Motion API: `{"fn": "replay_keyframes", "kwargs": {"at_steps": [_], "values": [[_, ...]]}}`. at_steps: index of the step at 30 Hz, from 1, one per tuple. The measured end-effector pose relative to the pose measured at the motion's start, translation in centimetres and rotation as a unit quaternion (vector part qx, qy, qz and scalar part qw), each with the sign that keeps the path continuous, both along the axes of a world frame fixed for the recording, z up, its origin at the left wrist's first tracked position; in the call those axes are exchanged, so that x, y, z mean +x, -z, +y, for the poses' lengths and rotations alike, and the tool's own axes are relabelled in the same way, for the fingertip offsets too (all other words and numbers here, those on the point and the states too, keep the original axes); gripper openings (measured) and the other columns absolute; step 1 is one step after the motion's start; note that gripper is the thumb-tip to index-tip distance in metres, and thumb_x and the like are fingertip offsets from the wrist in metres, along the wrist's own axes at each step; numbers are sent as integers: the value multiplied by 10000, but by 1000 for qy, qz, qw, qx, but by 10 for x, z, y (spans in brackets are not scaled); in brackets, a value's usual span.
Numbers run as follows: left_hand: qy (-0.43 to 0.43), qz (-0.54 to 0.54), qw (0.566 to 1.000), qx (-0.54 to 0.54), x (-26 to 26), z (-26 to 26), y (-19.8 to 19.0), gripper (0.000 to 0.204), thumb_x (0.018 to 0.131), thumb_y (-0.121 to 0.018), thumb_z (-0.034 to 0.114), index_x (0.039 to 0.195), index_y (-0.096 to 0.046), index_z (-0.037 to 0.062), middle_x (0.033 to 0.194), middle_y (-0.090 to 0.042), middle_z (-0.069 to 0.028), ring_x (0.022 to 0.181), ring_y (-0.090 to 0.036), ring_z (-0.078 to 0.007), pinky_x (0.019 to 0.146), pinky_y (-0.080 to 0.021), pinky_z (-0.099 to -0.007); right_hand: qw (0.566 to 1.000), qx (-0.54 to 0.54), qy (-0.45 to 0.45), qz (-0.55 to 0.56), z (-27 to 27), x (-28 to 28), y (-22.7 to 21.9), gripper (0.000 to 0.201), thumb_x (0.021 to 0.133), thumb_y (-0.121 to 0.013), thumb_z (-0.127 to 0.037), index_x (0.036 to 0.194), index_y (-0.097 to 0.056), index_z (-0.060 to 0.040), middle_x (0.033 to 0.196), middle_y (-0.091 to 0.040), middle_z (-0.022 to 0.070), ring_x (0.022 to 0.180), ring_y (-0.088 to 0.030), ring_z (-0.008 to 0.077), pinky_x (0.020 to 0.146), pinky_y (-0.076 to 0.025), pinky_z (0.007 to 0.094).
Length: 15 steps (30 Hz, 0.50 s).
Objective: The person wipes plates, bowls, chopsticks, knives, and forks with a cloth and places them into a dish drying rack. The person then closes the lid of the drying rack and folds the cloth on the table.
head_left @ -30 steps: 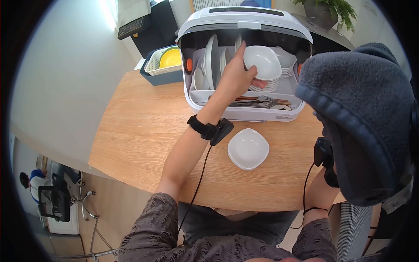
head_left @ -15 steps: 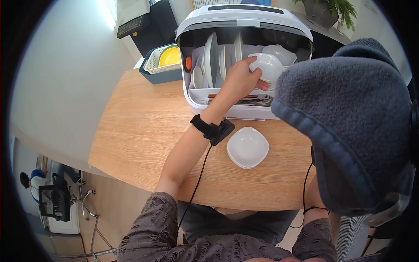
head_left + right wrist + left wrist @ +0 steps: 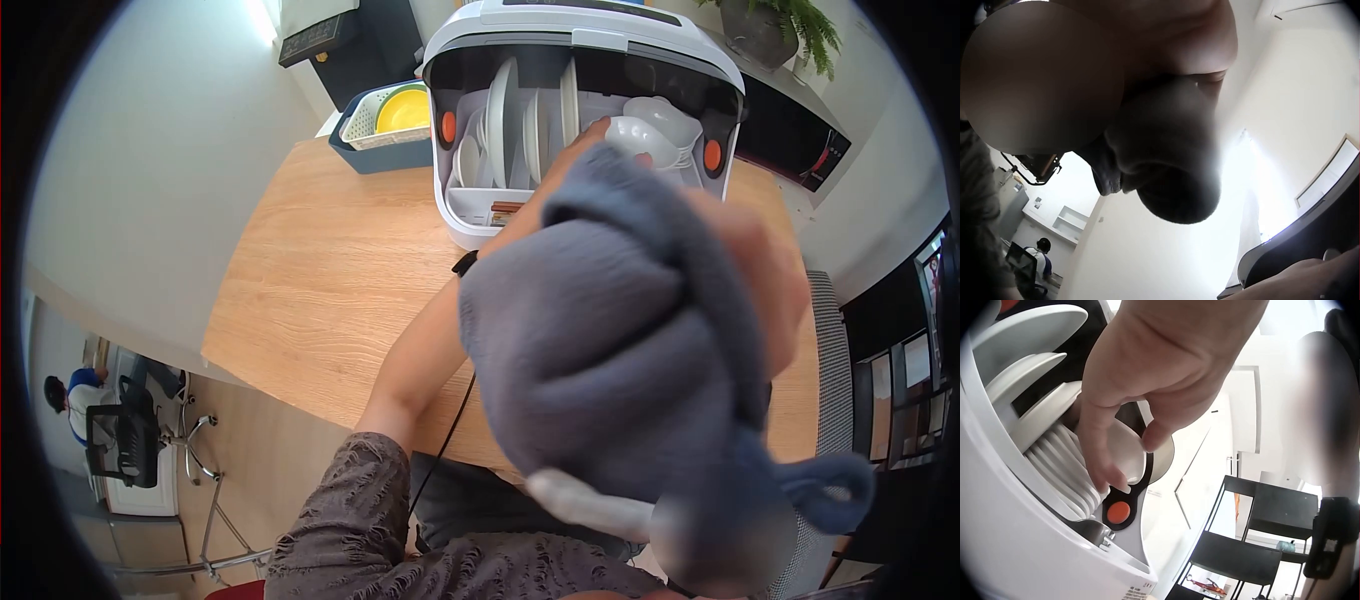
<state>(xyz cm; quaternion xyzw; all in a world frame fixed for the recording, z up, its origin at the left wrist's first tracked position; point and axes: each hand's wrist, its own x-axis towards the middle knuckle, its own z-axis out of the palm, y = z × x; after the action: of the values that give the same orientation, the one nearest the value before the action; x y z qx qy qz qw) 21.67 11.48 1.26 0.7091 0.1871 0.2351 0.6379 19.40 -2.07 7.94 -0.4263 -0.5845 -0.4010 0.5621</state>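
Note:
A white bowl [image 3: 1127, 450] sits between the thumb and fingers of my left hand [image 3: 1154, 369], which grips it by the rim inside the white dish cabinet [image 3: 462, 232]. Stacked small white dishes [image 3: 1063, 478] lie beside those fingers. In the head view, the left hand [image 3: 590, 140] is mostly hidden. My right hand [image 3: 768, 280], blurred and close to the head camera, holds up a bunched grey-blue terry towel [image 3: 600, 330]. The towel hangs over the middle of the table and covers much of the left forearm.
White plates [image 3: 503, 125] stand upright in the cabinet's left part, with another bowl [image 3: 665, 120] at its right. Left of the cabinet is a blue-grey bin [image 3: 385, 160] with a yellow bowl [image 3: 405, 108]. A black microwave [image 3: 795, 130] stands behind right.
The towel has swung left and down across the head view, hiding the white bowl on the table. My left hand stays among the cabinet's bowls; the view has shifted slightly.

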Motion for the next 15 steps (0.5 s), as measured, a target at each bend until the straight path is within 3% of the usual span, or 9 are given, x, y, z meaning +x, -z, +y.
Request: {"fn": "replay_keyframes", "kwargs": {"at_steps": [1,2,3,4,7,8,11,13,15], "values": [[-1,1,1000,-1,-3,2,-1,683,921,-633,312,1366,-398,-151,948,-704,-208,791,-716,-245,751,-564,-350,982,9,-115,-151,6,11,4,228,737,-702,-160,913,-664,-21,711,-631,7,543,-598,124,463,-429,255],[24,19,996,88,-7,6,-3,703,924,-629,318,1383,-375,-149,946,-705,-205,768,-715,-244,751,-565,-353,982,8,-117,-150,6,3,3,228,737,-702,-160,913,-664,-21,711,-631,7,543,-598,124,463,-429,255],[49,37,982,176,-10,8,-4,723,926,-626,324,1401,-351,-147,944,-705,-202,745,-714,-243,751,-567,-355,982,-101,-94,-127,1,-7,9,232,734,-668,-160,913,-649,-13,681,-586,9,520,-569,133,451,-411,258],[49,39,984,170,-10,8,-4,712,926,-625,333,1383,-377,-154,936,-703,-219,731,-720,-256,763,-566,-356,970,-208,-72,-103,-2,-11,18,238,732,-634,-159,913,-633,-5,651,-542,10,496,-540,143,440,-393,262],[45,45,982,178,-7,13,-2,687,922,-626,324,1360,-414,-161,962,-704,-249,760,-726,-306,766,-563,-386,952,-239,1,-192,4,-19,29,264,754,-597,-159,957,-634,6,623,-472,13,475,-495,125,433,-381,283],[39,44,983,175,-3,14,-1,687,922,-626,324,1360,-414,-161,962,-704,-249,760,-726,-306,766,-563,-386,950,-274,-28,-143,-4,-24,17,303,734,-653,-139,989,-641,26,678,-555,28,525,-564,151,478,-439,284],[3,91,964,249,3,19,10,681,936,-644,339,1435,-402,-56,1024,-706,-195,899,-712,-210,750,-547,-309,990,-127,-38,-48,-6,-10,0,352,726,-720,-119,1034,-642,32,739,-629,39,571,-626,196,521,-485,290],[12,91,946,311,5,18,14,597,925,-645,321,1334,-467,-75,978,-702,-220,872,-707,-270,765,-546,-347,987,-146,61,6,-27,-2,-9,378,750,-750,-89,1087,-636,39,910,-674,119,787,-685,281,687,-536,342],[24,88,923,374,8,17,16,523,913,-647,303,1234,-531,-93,932,-698,-245,846,-701,-330,780,-545,-385,987,-147,65,9,-14,5,-18,377,751,-749,-89,1087,-636,39,912,-673,120,790,-685,282,690,-535,343]]}}
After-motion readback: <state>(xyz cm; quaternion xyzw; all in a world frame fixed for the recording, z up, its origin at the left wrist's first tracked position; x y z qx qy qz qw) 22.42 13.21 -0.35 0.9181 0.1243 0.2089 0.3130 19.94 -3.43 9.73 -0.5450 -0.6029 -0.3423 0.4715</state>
